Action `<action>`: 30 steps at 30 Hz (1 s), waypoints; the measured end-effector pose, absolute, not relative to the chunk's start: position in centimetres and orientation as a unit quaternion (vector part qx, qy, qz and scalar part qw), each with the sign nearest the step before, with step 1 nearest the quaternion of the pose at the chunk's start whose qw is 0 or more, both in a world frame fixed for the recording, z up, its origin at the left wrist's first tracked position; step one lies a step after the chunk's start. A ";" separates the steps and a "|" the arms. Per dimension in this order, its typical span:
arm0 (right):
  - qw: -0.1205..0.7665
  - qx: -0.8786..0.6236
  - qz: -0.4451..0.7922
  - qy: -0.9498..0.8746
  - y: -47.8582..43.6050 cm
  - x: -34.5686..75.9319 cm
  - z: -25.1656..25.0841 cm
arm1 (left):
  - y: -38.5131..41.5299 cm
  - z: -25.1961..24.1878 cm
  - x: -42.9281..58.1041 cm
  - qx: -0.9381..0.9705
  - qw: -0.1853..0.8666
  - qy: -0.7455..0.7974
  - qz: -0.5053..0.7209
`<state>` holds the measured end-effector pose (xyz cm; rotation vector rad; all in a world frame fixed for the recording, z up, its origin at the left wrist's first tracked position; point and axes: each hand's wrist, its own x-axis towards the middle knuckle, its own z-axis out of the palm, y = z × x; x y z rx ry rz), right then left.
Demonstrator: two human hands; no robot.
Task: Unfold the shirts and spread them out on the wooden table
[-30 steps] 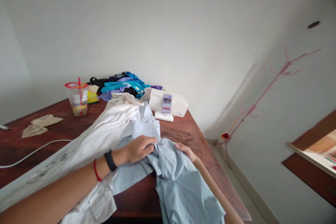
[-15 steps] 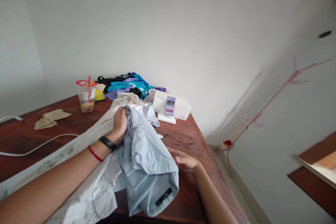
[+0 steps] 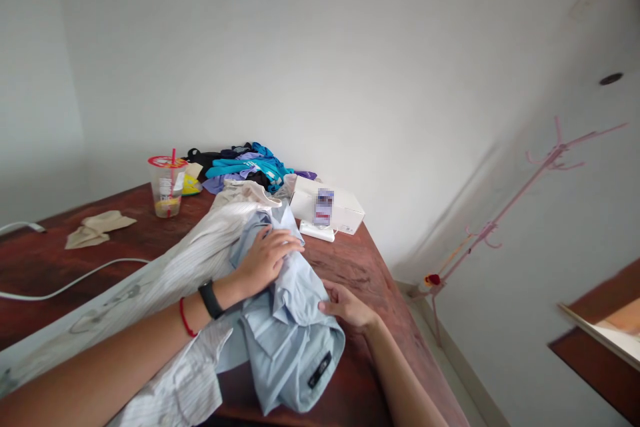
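A light blue shirt [image 3: 287, 367] with a black label lies rumpled and partly folded on the dark red-brown table [image 3: 357, 263], close to the front edge. My left hand [image 3: 267, 257] rests on its upper part, palm down with the fingers stretched across the cloth. At the shirt's right edge is my right hand [image 3: 350, 305]; its thumb lies over the cloth, and the fingertips are partly hidden by the edge. Under and left of the blue shirt, a white striped shirt [image 3: 200, 247] is spread out, with one cuff [image 3: 197, 390] near the front.
A heap of clothes [image 3: 250, 163] in blue, purple and black sits against the wall. Right of it are a white box [image 3: 345, 203] and a small white device [image 3: 317, 231]. A plastic cup [image 3: 167, 190], tissue [image 3: 103, 227] and white cable [image 3: 85, 285] lie left. A pink coat rack [image 3: 515, 200] stands beyond.
My left hand has let go of the gathered blue cloth, moved right and flattened onto it. The raised fold has dropped lower. My right thumb has come over the shirt's edge.
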<state>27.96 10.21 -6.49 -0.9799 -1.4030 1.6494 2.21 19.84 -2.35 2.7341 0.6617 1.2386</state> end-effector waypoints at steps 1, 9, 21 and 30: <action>0.411 -0.389 0.631 -0.530 10.2 28.0 -6.3 | 19.9 -2.7 2.2 0.914 0.057 0.198 0.348; 0.547 -0.433 0.577 -0.424 10.6 28.1 -5.4 | 19.7 -4.0 1.5 0.964 0.117 0.170 0.166; 0.541 -0.459 0.555 -0.434 10.9 28.2 -5.5 | 19.4 -3.8 1.5 0.964 0.123 0.173 0.162; 0.533 -0.433 0.622 -0.375 11.0 27.9 -5.7 | 19.0 -3.2 1.7 0.956 0.143 0.184 0.181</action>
